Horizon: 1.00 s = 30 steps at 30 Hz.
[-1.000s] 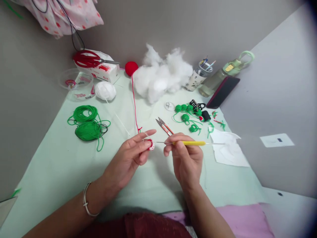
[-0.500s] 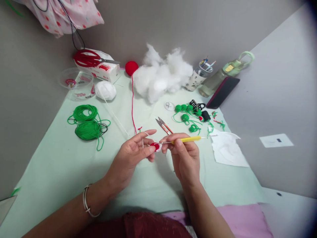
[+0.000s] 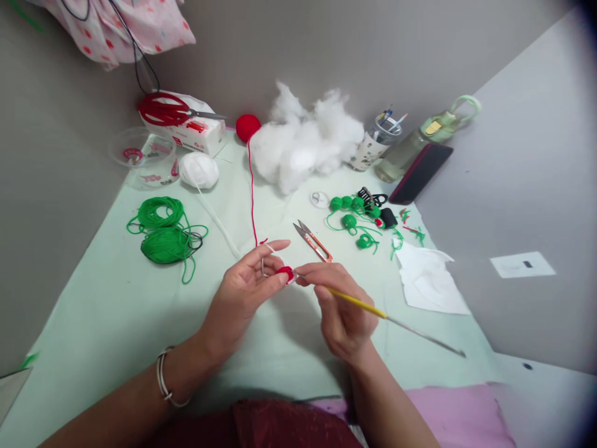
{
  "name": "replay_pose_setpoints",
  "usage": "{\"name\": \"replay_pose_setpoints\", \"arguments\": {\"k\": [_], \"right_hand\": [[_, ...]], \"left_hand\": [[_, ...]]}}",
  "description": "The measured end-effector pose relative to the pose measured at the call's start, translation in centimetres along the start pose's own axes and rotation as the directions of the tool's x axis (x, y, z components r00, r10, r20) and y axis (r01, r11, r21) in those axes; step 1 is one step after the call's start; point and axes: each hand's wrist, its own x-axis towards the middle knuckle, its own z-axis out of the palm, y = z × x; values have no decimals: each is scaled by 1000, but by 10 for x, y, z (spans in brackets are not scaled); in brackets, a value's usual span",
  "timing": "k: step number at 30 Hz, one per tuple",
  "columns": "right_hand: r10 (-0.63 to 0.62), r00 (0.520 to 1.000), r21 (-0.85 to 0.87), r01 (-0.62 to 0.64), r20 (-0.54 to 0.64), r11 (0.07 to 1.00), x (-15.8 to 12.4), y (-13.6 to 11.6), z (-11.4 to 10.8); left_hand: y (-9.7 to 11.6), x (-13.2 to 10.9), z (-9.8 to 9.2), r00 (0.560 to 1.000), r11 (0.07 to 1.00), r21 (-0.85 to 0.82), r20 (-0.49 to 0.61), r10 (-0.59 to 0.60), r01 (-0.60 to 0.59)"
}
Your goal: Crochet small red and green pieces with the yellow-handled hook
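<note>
Above the pale green counter point(image 3: 116, 330), a small red-and-white crocheted yarn piece point(image 3: 286, 273) is pinched in the left hand point(image 3: 240, 289). The right hand point(image 3: 347, 314) is clamped on a slender yellow-handled metal crochet hook point(image 3: 359, 302), one end at the piece. Beyond lie orange-handled metal snips point(image 3: 319, 247), a round red yarn ball point(image 3: 247, 128) and fluffy white fibre point(image 3: 303, 149).
</note>
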Motion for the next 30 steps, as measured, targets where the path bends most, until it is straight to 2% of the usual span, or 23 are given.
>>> {"name": "replay_pose_setpoints", "arguments": {"k": [4,8,11,13,15,17,18,21,23,24,27,30], "right_hand": [[-113,994,-126,112,0,986,0,0,2],[-87,996,-124,84,-20,989,1,-1,3],[-84,996,-204,82,-2,976,-1,-2,2],[-110,993,-307,117,39,945,-4,-3,1],[-138,989,-346,149,56,926,-7,-3,1],[-140,990,-304,136,11,943,-7,-3,2],[-103,994,-245,89,-44,965,-6,-3,2],[107,974,61,-96,-199,993,-1,-1,6],[237,951,269,-181,-196,946,4,0,8],[263,950,309,-202,-167,929,6,0,9],[249,963,265,-213,-108,940,7,-1,12],[163,981,95,-153,-107,984,1,-4,14]], "left_hand": [[-1,0,0,999,999,23,-11,33,-33],[0,-1,1,1000,1000,-25,9,-16,16],[0,-1,2,998,996,-73,35,-47,50],[0,-2,2,992,988,-115,75,-100,108],[1,-2,1,971,961,-171,139,-196,218],[2,-1,0,946,921,-242,187,-263,304],[4,-1,-1,944,909,-273,192,-270,315],[7,0,-2,967,927,-285,147,-208,243],[8,0,-2,980,958,-225,122,-155,180],[7,0,-1,985,971,-187,115,-131,151],[3,-2,1,992,990,-115,103,-68,79],[-1,-4,4,995,991,-116,81,-56,65]]}}
